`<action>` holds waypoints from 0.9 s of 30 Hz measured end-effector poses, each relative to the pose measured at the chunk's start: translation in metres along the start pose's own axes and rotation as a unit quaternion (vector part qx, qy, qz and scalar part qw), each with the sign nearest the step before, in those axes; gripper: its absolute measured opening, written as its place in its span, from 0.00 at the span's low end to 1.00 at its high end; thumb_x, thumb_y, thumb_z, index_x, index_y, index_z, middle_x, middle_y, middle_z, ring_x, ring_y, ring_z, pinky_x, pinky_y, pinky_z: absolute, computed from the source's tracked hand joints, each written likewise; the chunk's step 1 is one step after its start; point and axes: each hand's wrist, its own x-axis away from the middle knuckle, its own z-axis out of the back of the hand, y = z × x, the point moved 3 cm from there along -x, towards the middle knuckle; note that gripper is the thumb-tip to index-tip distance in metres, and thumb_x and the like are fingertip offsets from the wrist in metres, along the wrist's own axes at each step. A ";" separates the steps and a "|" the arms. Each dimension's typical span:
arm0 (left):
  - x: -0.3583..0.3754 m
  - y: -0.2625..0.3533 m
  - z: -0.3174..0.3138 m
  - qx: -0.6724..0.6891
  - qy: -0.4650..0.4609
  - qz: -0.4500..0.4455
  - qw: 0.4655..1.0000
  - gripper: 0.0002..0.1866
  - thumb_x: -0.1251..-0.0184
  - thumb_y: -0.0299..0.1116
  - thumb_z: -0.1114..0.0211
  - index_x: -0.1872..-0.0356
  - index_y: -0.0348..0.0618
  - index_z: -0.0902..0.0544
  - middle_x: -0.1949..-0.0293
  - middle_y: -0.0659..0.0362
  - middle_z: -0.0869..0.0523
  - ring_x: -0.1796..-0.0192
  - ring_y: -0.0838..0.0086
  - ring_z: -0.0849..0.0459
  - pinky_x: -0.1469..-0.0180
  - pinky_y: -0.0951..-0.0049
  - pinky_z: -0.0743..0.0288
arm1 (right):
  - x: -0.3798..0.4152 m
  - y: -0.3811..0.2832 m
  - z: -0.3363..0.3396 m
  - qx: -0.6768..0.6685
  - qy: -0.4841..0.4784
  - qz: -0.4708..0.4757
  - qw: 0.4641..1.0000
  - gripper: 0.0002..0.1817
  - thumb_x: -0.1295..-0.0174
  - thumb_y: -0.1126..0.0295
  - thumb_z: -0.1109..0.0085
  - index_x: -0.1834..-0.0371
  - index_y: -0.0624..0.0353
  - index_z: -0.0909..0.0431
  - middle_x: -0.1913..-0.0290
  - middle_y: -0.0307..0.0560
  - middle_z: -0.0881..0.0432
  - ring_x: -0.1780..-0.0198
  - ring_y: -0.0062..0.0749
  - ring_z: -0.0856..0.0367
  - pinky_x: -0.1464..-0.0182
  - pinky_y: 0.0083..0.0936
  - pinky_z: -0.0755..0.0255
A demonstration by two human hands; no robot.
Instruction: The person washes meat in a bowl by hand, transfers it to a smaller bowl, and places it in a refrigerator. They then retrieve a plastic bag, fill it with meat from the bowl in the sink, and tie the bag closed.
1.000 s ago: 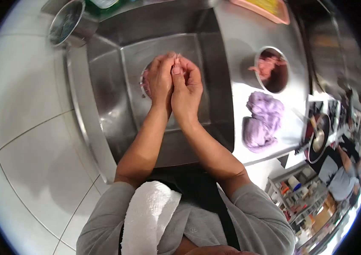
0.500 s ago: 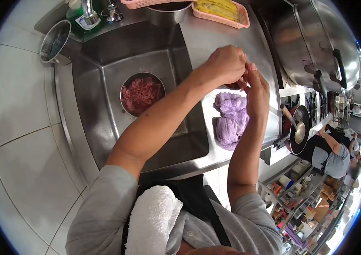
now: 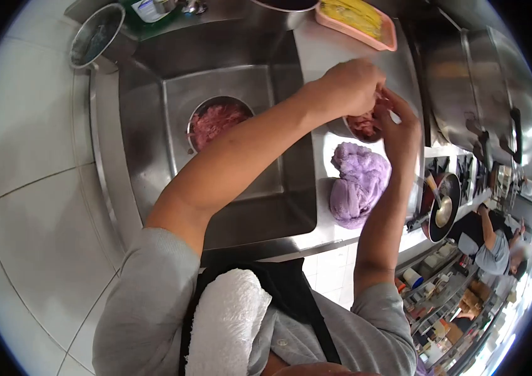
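Observation:
My left hand [image 3: 352,86] reaches across the sink to the steel counter on the right, its fingers closed at a piece of reddish meat [image 3: 381,100]. My right hand [image 3: 402,128] meets it there, fingers curled in on the same meat, with a small gap showing inside the curl. Just below both hands stands a bowl of shredded reddish meat [image 3: 362,126], partly covered by them. A second, round metal bowl [image 3: 245,105] sits in the sink, with shredded meat [image 3: 214,122] in it; my left forearm hides part of it.
A crumpled purple cloth [image 3: 360,185] lies on the counter beside the steel sink [image 3: 247,216]. Behind are a pink basket [image 3: 347,30] with yellow contents and a metal pot. Large steel pots [image 3: 479,88] and a pan with a ladle [image 3: 444,210] stand right; a person [image 3: 491,244] is beyond.
The view has shifted, so the sink and counter appear lower and farther right. My hands have parted slightly, and the bowl of meat beneath them shows more.

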 end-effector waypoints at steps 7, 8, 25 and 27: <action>0.140 -0.136 0.051 0.232 0.134 0.320 0.909 0.14 0.41 0.29 0.38 0.54 0.40 0.21 0.62 0.61 0.18 0.60 0.75 0.20 0.57 0.75 0.24 | 0.028 -0.067 -0.010 -0.026 -0.044 0.053 0.997 0.15 0.37 0.66 0.43 0.50 0.60 0.21 0.43 0.50 0.24 0.40 0.37 0.27 0.44 0.31 0.33; 0.166 -0.175 0.030 0.168 0.130 0.359 0.909 0.17 0.41 0.29 0.37 0.50 0.40 0.23 0.58 0.59 0.19 0.57 0.75 0.21 0.56 0.76 0.25 | 0.035 -0.068 -0.028 -0.116 -0.056 0.038 0.991 0.15 0.38 0.67 0.41 0.50 0.61 0.22 0.43 0.52 0.23 0.41 0.37 0.27 0.44 0.30 0.32; 0.230 -0.274 -0.055 0.112 0.114 0.436 0.885 0.23 0.48 0.33 0.34 0.50 0.37 0.24 0.56 0.52 0.17 0.53 0.69 0.18 0.53 0.71 0.25 | 0.125 0.093 -0.363 -0.416 -0.267 -0.454 0.741 0.25 0.41 0.69 0.42 0.40 0.62 0.33 0.50 0.47 0.23 0.53 0.33 0.21 0.56 0.30 0.24; 0.236 -0.277 -0.045 0.178 0.107 0.446 0.870 0.23 0.49 0.32 0.33 0.51 0.35 0.24 0.59 0.54 0.16 0.56 0.72 0.18 0.54 0.74 0.26 | 0.114 0.090 -0.364 -0.471 -0.329 -0.440 0.689 0.24 0.42 0.71 0.40 0.42 0.61 0.32 0.52 0.46 0.22 0.55 0.33 0.20 0.59 0.30 0.23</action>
